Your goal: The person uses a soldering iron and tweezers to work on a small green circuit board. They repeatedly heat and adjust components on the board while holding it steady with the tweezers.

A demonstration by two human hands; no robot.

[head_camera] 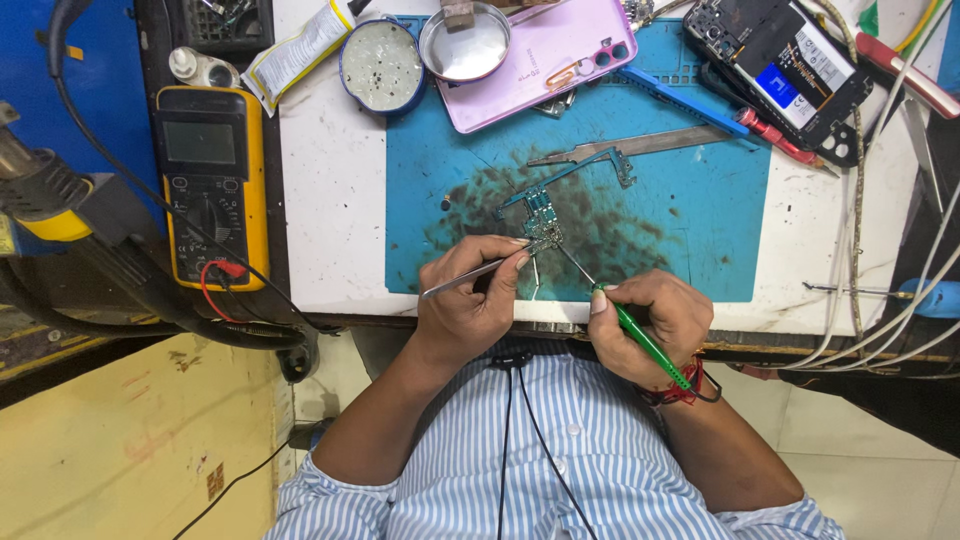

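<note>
While both hands work at the near edge of the blue mat [700,230], the small circuit board [541,216] lies at the mat's centre, on a dark scorched patch, with its thin flex strip running toward 2 o'clock.

Left hand [468,305]: closed in a pinch on steel tweezers [480,270], whose tips meet the board's lower edge; the handle points toward 8 o'clock.

Right hand [650,318]: closed in a pen grip around a green-handled soldering iron [640,335], its fine tip reaching toward 10 o'clock to the board, just beside the tweezer tips. The two hands sit near each other, apart, both overlapping the table's front edge.

Surroundings:
- At 12 o'clock from the board, a pink phone back cover [560,70] overhangs the mat's far edge, with a round metal dish [464,42] on it and a round blue tin [381,65] just beside.
- At 2 o'clock, a flat metal blade [650,143] and a blue plastic pry tool [680,100] lie on the mat; farther out rests an opened phone [785,65].
- At 9 o'clock, well apart, a yellow multimeter [212,185] sits off the white table [330,200], its leads near the table's left edge.
- At 3 o'clock, white cables [925,290] drape over the table's right edge.

Open room: the mat is bare at 3 o'clock from the board, and a white strip at 9 o'clock is unoccupied
</note>
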